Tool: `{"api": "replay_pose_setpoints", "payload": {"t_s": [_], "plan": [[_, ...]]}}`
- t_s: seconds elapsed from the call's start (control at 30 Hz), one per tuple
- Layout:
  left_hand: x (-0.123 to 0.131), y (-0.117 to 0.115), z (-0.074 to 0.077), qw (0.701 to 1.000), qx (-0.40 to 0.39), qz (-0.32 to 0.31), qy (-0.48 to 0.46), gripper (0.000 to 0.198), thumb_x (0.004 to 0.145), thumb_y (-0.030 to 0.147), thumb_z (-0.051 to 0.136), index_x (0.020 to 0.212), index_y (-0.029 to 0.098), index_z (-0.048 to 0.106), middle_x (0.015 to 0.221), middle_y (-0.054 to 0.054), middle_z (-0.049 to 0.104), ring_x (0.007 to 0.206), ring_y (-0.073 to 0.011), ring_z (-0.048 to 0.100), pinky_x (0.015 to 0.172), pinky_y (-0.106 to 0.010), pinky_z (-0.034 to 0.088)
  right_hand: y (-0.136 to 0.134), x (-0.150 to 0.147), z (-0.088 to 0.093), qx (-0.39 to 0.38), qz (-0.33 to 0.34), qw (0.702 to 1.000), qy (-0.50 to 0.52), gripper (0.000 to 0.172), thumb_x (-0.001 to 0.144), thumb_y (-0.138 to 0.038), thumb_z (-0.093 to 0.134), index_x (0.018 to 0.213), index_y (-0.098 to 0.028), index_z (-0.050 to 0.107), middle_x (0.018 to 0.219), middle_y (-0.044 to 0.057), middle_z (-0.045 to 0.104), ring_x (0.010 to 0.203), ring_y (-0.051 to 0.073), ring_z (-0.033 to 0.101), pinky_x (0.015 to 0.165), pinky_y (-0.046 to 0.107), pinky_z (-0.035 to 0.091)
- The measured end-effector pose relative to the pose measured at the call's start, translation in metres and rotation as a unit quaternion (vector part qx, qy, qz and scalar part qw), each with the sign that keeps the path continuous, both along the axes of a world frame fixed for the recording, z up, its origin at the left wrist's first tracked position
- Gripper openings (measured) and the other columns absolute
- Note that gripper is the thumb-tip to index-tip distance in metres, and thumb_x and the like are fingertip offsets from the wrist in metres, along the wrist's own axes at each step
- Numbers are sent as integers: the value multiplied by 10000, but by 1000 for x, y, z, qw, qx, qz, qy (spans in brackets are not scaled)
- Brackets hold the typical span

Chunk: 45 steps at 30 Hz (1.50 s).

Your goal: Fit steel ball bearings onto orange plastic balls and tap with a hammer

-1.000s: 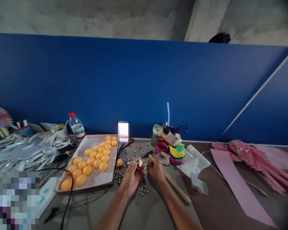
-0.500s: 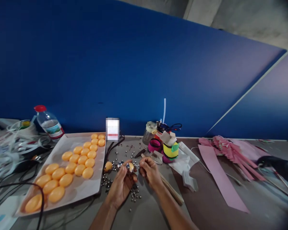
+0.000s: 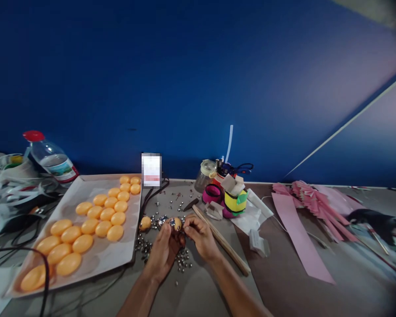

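In my left hand (image 3: 161, 255) is an orange ball (image 3: 176, 223) partly covered with shiny silver beads, gripped between thumb and fingers. My right hand (image 3: 201, 235) has its fingertips pinched together at the ball's right side. Whatever lies between those fingertips is too small to make out. Just left of the held ball, a silver-covered ball (image 3: 162, 221) rests on the table, and past it sits another orange ball (image 3: 145, 223). Loose silver beads (image 3: 184, 259) are scattered around and below my hands.
A white tray (image 3: 100, 253) of orange balls stands on the left, near a red-capped bottle (image 3: 54, 160). Behind my right hand lie a wooden stick (image 3: 226, 244), a glass jar (image 3: 205, 175) and a yellow tape roll (image 3: 235, 203). Pink strips (image 3: 302, 237) spread across the right side.
My right fingertips have moved left and now meet the ball, where a gap showed before. The camera view has shifted slightly. My left hand still holds the ball.
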<state>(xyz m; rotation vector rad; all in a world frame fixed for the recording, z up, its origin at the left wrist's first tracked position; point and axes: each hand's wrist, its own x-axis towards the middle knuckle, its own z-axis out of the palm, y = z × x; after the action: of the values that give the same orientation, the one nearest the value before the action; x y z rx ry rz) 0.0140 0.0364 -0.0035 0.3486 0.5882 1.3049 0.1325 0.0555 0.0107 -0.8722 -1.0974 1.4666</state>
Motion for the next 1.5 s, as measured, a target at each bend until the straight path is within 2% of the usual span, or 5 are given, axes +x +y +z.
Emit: {"api": "replay_pose_setpoints", "payload": {"t_s": [0.33, 0.97, 1.2, 1.33, 1.5], "plan": [[2, -4, 5, 997, 1, 18, 72, 299, 747, 426, 655, 923, 191, 599, 776, -10, 609, 676, -148, 539, 650, -276, 449, 0, 4, -3, 60, 15, 993, -99, 193, 770, -339, 610, 684, -178, 546, 760, -21, 472, 515, 63, 458, 486, 200, 396], [0, -4, -6, 981, 39, 41, 187, 348, 729, 427, 667, 973, 187, 600, 729, -8, 595, 559, -135, 504, 541, -262, 406, -2, -3, -9, -44, 22, 998, -43, 259, 715, -335, 644, 709, -212, 416, 509, -93, 479, 407, 80, 468, 430, 203, 319], [2, -3, -1, 997, 30, 3, 74, 361, 797, 501, 562, 869, 150, 605, 761, -41, 622, 607, -137, 529, 598, -270, 418, 7, 7, -19, -13, -8, 999, -48, 207, 767, -394, 589, 808, -204, 518, 581, -49, 514, 440, 93, 432, 451, 225, 349], [0, -3, 7, 999, 4, -17, 31, 388, 807, 509, 548, 883, 134, 611, 747, -48, 632, 570, -121, 521, 590, -258, 416, 12, 20, -20, 166, -115, 915, -350, 183, 832, -253, 481, 936, -186, 617, 875, 66, 614, 826, 196, 564, 749, 320, 445], [-2, -2, 6, 1000, 19, -17, -3, 393, 829, 502, 518, 959, 142, 605, 778, -55, 638, 570, -115, 518, 581, -246, 414, 9, 20, -20, 224, -45, 771, -595, 229, 844, -169, 452, 1004, -168, 616, 922, 101, 590, 892, 221, 539, 827, 345, 409]]}}
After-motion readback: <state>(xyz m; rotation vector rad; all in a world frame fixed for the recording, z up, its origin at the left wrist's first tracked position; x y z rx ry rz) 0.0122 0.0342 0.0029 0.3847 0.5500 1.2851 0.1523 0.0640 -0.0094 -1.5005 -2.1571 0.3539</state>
